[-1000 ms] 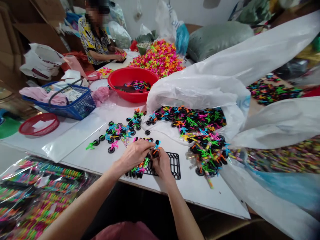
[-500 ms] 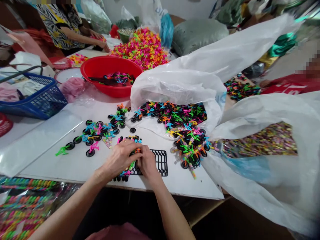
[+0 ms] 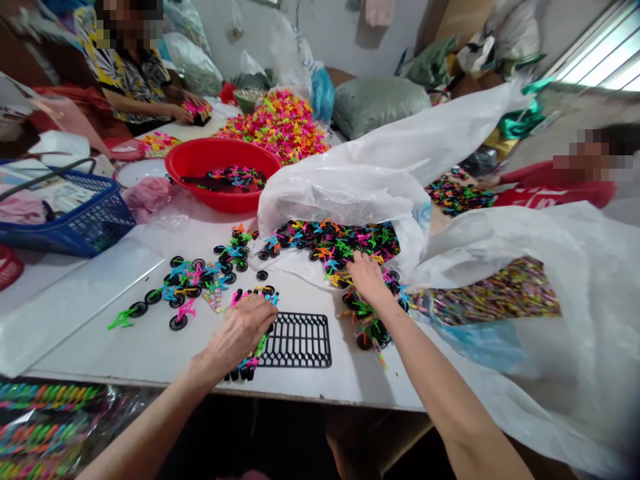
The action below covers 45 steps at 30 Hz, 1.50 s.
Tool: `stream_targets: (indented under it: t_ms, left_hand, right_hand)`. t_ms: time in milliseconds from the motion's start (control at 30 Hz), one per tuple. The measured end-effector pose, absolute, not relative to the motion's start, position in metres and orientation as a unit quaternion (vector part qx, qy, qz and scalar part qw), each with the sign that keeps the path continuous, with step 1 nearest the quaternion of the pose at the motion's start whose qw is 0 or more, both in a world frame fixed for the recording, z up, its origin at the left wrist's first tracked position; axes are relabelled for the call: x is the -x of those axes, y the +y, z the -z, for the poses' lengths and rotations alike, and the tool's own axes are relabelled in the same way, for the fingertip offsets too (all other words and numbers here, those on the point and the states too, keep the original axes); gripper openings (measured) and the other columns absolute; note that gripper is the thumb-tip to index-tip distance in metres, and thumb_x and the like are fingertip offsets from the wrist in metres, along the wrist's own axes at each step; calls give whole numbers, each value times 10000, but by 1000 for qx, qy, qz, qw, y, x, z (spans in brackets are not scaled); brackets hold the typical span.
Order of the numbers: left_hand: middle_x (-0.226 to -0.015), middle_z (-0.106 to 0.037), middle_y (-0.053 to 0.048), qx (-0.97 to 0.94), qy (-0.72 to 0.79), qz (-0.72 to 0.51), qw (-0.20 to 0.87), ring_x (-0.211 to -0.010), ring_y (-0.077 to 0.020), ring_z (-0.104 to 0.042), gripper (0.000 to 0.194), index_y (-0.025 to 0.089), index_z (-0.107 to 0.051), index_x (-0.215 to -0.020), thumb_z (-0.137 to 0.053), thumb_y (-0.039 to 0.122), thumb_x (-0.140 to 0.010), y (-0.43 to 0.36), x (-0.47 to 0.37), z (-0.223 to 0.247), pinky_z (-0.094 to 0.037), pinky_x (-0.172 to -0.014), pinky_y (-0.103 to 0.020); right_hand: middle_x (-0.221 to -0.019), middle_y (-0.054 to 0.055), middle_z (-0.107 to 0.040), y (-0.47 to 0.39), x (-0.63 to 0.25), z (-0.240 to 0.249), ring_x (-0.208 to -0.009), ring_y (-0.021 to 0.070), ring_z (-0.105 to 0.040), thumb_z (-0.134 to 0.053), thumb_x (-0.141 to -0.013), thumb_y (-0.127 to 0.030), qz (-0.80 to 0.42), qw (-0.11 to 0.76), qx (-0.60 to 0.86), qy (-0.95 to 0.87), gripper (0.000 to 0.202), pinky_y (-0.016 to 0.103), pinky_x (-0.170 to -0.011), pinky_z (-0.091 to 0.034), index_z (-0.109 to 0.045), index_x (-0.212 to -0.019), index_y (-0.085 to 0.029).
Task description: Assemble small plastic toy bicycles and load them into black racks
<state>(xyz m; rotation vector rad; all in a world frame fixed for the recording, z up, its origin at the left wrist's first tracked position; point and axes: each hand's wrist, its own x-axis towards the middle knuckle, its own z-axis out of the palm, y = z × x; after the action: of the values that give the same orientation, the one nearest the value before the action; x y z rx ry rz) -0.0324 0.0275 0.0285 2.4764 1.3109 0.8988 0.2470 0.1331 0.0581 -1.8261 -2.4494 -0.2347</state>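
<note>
Left hand (image 3: 247, 327) lies over a row of small toy bicycles (image 3: 247, 367) at the left end of a black grid rack (image 3: 329, 343), its fingers bent and close together; whether they grip any of the toys cannot be told. The rack lies flat near the front edge of the white surface (image 3: 200, 360), its right part bare. Right hand (image 3: 367, 277), well apart from the left, is at a pile of bicycle pieces (image 3: 345, 240) at the mouth of a white plastic bag (image 3: 340, 193). Its fingers point down among the pieces, and their tips are too hidden to tell whether they hold one.

Left of the pile, a single black wheel (image 3: 262, 275) lies on the surface, near a scatter of loose pieces (image 3: 197, 273) with coloured frames and black wheels. Behind these stand a red basin (image 3: 225, 201), with more pieces inside, and a blue basket (image 3: 95, 223). Farther back, a co-worker in a patterned shirt (image 3: 120, 73) handles bright pieces beside a tall heap (image 3: 280, 127); another person in red (image 3: 555, 187) is at the right.
</note>
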Motion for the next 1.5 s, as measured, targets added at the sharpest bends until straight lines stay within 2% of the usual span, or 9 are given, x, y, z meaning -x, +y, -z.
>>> stream_targets:
  t_ms: [133,267,467,567,800,1000,1100,1300,1500]
  left_hand:
    - [-782,-603,-43,-844,431,-300,110,-789,-152,-556,168,156,-612,-882,-445,163,-893,18,37,-29,-462,-737,-282]
    - [-796,-602,-50,-841,440,-291,117,-810,-159,-552,172,152,-610,-895,-439,162,-895,11,39,-29,-462,-760,-294]
    - [-818,-601,-62,-845,437,-289,108,-834,-166,-551,189,151,-615,-932,-430,163,-896,7,39,-28,-475,-765,-302]
    - [-811,-598,-59,-845,442,-282,107,-827,-165,-550,189,150,-614,-933,-429,157,-897,6,39,-30,-472,-765,-302]
    - [-790,-602,-48,-835,476,-268,65,-805,-173,-563,134,143,-629,-867,-498,173,-870,44,41,-30,-470,-759,-307]
    - [-976,-608,-89,-822,493,-284,15,-931,-194,-558,175,129,-615,-980,-477,167,-879,41,43,-45,-457,-845,-351]
    - [-989,-616,-80,-823,476,-307,40,-948,-182,-552,201,146,-586,-1041,-460,160,-886,9,44,-48,-450,-857,-339]
    - [-890,-621,-76,-845,470,-247,65,-873,-200,-553,214,148,-566,-1067,-456,185,-888,-16,35,-30,-442,-809,-359]
    - [-822,-596,-52,-846,475,-234,61,-809,-199,-529,258,162,-568,-1057,-521,330,-866,-11,30,-31,-430,-734,-331]
  right_hand:
    - [-1024,128,-553,113,-213,-43,-957,245,-488,-429,-876,-131,128,1,496,-859,192,368,-806,-393,-611,-922,-171]
    - [-999,75,-592,80,-185,-20,-937,187,-530,-402,-885,-95,46,-20,391,-919,231,285,-796,-401,-590,-970,-199]
    - [-907,92,-640,66,-168,-10,-824,198,-617,-458,-895,-324,-19,3,617,-787,210,266,-666,-424,-597,-938,-172]
    - [-886,123,-655,74,-158,-8,-777,209,-631,-463,-878,-305,-59,-1,664,-745,223,275,-635,-420,-609,-908,-139]
    - [-604,-17,-572,41,-150,-7,-539,130,-503,-639,-678,-436,-347,342,619,-616,270,230,-516,-385,-551,-715,-183]
    - [-572,-18,-560,-8,-114,25,-520,138,-526,-566,-739,-345,-520,392,562,-510,169,252,-531,-437,-549,-729,-177]
    - [-664,19,-614,-10,-102,34,-585,158,-571,-482,-805,-325,-494,412,548,-534,176,267,-570,-465,-565,-840,-173]
    - [-784,67,-575,-1,-98,47,-710,181,-538,-422,-773,-159,-274,378,545,-696,136,287,-655,-452,-557,-787,-174]
    - [-786,28,-539,2,-109,48,-673,151,-527,-446,-689,-54,-279,335,509,-742,207,250,-611,-435,-549,-813,-183]
